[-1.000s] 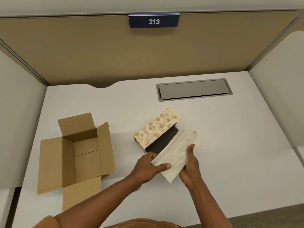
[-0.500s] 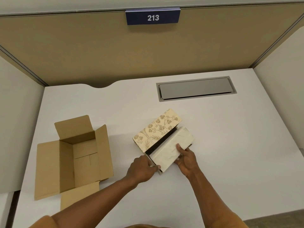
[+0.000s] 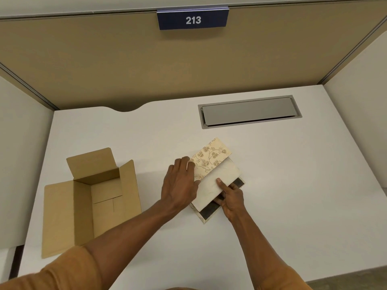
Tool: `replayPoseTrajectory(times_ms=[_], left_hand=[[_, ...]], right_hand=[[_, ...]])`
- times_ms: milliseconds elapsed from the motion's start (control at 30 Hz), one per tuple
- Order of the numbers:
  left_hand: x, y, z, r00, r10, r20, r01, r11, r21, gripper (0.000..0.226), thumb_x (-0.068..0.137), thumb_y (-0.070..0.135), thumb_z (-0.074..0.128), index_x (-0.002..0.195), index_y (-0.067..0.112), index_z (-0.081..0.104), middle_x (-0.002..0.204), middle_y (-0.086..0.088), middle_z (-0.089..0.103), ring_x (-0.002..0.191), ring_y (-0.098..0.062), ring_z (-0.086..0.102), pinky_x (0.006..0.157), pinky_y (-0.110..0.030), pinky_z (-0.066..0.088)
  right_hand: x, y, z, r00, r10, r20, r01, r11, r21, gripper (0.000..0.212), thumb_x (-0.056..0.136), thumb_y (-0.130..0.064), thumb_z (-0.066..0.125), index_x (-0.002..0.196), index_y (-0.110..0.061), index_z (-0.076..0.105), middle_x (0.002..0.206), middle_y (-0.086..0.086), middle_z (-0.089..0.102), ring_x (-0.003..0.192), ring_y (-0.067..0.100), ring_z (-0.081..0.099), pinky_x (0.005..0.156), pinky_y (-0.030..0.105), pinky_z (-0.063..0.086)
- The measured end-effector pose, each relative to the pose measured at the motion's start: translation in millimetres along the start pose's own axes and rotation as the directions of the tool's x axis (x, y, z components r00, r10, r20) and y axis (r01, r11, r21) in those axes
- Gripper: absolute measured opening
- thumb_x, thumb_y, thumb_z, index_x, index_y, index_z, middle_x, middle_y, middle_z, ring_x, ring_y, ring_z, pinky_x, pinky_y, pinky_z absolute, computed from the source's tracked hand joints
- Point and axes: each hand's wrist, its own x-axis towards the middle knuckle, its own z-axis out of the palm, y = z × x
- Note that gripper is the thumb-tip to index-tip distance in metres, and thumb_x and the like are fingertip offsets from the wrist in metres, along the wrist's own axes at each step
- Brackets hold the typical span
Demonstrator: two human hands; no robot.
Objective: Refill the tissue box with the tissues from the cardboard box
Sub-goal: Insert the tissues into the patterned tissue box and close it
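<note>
The tissue box (image 3: 212, 159), cream with a tan leaf print and a dark inside, lies near the middle of the white desk with its hinged lid raised. A cream stack of tissues (image 3: 211, 185) sits inside the open box. My left hand (image 3: 180, 183) grips the lid at its left edge. My right hand (image 3: 230, 195) holds the near right side of the tissue stack, thumb on top and fingers between the stack and the box wall. The brown cardboard box (image 3: 83, 201) stands open at the left, and nothing shows inside it.
A grey cable hatch (image 3: 249, 110) is set flush into the desk at the back right. Tan and white partition walls close the desk in at the back and both sides. A blue sign reading 213 (image 3: 192, 19) hangs on the back wall.
The tissue stack went from being held above the desk into the open box. My left hand left the stack and moved up to the lid's left edge. My right hand stayed on the stack.
</note>
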Motion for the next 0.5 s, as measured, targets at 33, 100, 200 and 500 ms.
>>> replayPoseTrajectory(times_ms=[33,100,200,500], left_hand=[[2.1,-1.9,2.0,1.0,-0.016,0.016,0.016,1.0,0.009,0.069,0.102,0.045,0.069,0.156,0.007,0.049,0.166,-0.016,0.045,0.148,-0.035,0.047,0.117,-0.043,0.044],[4.2,-5.0,6.7,0.998,-0.055,0.033,0.054,0.999,0.005,0.081,0.102,0.053,0.066,0.162,0.006,0.039,0.173,-0.018,0.036,0.158,-0.036,0.038,0.128,-0.044,0.034],[1.8,-6.8,13.1,0.996,-0.085,0.035,0.084,0.996,0.005,0.083,0.101,0.055,0.066,0.161,0.007,0.036,0.167,-0.015,0.045,0.152,-0.034,0.045,0.13,-0.043,0.032],[1.6,0.5,16.2,0.99,-0.134,0.052,0.138,0.988,-0.07,0.085,0.098,0.051,0.075,0.162,0.01,0.036,0.16,-0.011,0.051,0.14,-0.031,0.054,0.116,-0.041,0.044]], right_hand=[[-0.3,0.4,0.3,1.0,-0.006,-0.003,0.006,1.0,-0.006,0.039,0.092,-0.005,0.085,0.127,-0.004,0.069,0.131,0.017,0.076,0.129,0.037,0.07,0.107,0.069,0.057],[-0.8,0.8,0.5,1.0,-0.012,-0.007,0.012,1.0,-0.012,0.035,0.091,-0.007,0.086,0.122,-0.006,0.07,0.132,0.018,0.076,0.127,0.037,0.071,0.105,0.067,0.059],[-1.7,1.4,1.1,0.999,-0.017,-0.027,0.016,1.0,-0.02,0.039,0.09,-0.008,0.088,0.125,-0.003,0.07,0.132,0.02,0.077,0.123,0.037,0.074,0.099,0.063,0.063],[-4.6,3.7,1.6,0.996,-0.067,-0.05,0.064,0.996,-0.065,0.043,0.089,-0.011,0.089,0.126,-0.002,0.07,0.124,0.016,0.078,0.11,0.031,0.077,0.067,0.04,0.071]])
